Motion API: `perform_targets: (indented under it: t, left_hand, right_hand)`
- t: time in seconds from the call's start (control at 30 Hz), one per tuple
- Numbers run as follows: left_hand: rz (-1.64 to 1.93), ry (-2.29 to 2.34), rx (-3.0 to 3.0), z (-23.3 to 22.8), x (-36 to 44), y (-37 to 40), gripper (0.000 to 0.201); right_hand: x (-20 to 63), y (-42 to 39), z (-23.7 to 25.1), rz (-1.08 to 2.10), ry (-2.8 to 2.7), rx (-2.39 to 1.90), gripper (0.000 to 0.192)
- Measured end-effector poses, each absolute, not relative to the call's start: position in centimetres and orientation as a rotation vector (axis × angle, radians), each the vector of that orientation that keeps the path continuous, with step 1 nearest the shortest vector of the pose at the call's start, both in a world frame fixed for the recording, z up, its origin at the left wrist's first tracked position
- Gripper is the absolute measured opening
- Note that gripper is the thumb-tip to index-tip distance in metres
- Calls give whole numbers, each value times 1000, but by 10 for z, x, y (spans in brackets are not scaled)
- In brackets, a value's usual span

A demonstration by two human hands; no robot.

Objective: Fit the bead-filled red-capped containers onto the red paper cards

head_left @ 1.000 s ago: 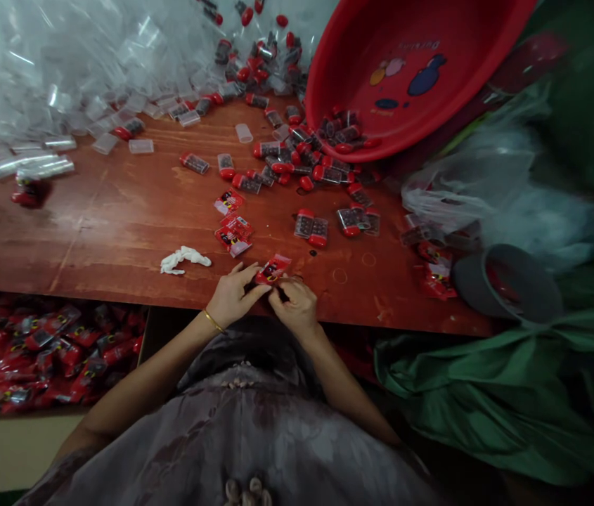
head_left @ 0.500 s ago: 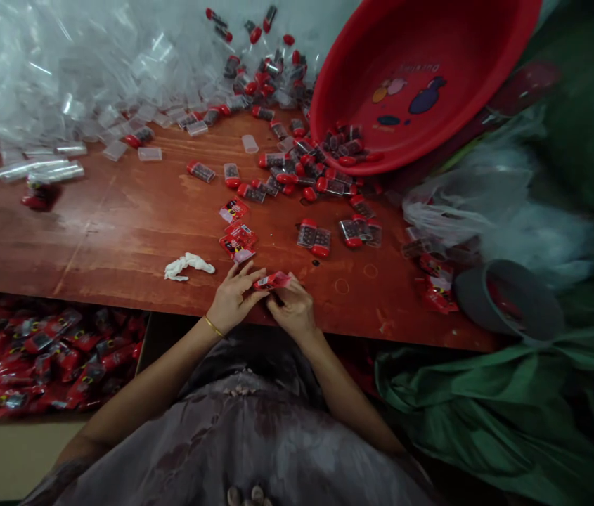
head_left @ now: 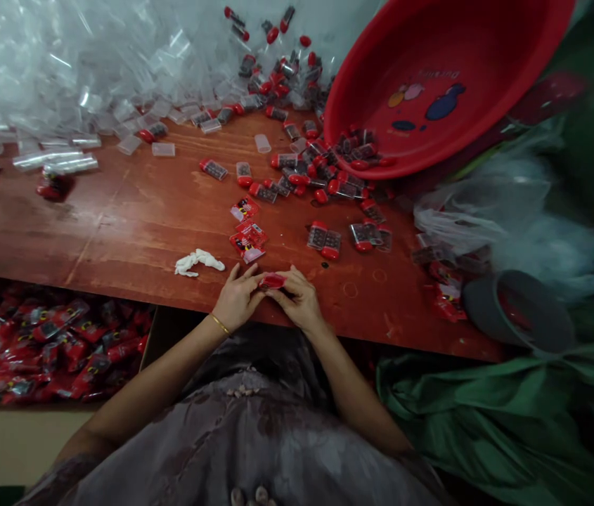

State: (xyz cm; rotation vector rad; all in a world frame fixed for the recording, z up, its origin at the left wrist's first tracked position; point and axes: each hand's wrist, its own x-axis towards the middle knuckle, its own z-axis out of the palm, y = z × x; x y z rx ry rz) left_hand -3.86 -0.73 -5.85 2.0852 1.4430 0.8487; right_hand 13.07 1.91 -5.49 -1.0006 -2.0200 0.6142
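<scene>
Held packet, change: since the earlier frame, the red packet (head_left: 272,281) has turned from print showing to nearly edge-on; my view has also swung, so everything sits farther right.
Box: far left, below the edge of the table (head_left: 138,225), the box (head_left: 150,342) holds many filled packets (head_left: 54,344); I judge these finished.
Clear sleeves: I see a large heap of sleeves (head_left: 91,70) at the back, apparently unused.
White scrap: the crumpled scrap (head_left: 199,262) lies near the left hand (head_left: 238,299).
Left hand: fingertips pinch the packet's left end.
Printed pieces: a few red pieces (head_left: 248,246) lie flat just beyond that hand; I judge them unfilled.
Packet position: between both hands, at the near table edge; I cannot tell whether it is filled or closed.
Right hand: the right hand (head_left: 299,299) grips the packet's right end.
Loose cases: two paired groups of cases (head_left: 323,241) and a pile behind remain unwrapped.
Basin: the tilted red basin (head_left: 486,91) holds more cases at its lower lip; much appears left.
</scene>
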Motion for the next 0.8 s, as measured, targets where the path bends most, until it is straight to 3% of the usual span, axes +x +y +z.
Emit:
perform_targets:
  t: [0.23, 0.43, 0.53, 0.8]
  left_hand:
    - [794, 1546, 2122, -56, -39, -10, 30]
    - [902, 1395, 2084, -47, -40, -16, 44]
    - [1001, 1354, 2014, -47, -38, -15, 35]
    - [1068, 1390, 1994, -44, -35, -4, 25]
  right_hand:
    - [134, 21, -57, 599, -2079, -1075, 14]
    - [139, 20, -57, 522, -2208, -1070, 18]
    - [142, 18, -54, 460, -2220, -1078, 26]
    - [143, 15, -45, 321, -2201, -1058, 15]
